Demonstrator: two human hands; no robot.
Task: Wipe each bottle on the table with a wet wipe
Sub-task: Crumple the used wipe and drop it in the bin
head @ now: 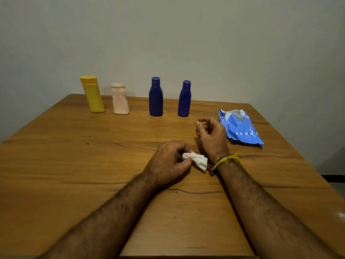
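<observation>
White wet wipe (196, 160) pinched in left hand (169, 161) — near the blue pack (240, 128). Right hand (211, 136) beside it — loose, holding nothing.

Wooden table (56, 165) against a plain pale wall (168, 34)

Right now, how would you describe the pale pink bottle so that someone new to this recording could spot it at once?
Look at the far edge of the wooden table, where four bottles stand in a row before the wall. The pale pink bottle is second from the left, between the yellow bottle and the nearer of two dark blue bottles. It is the shortest, with a dented, squashed-looking body.
</observation>
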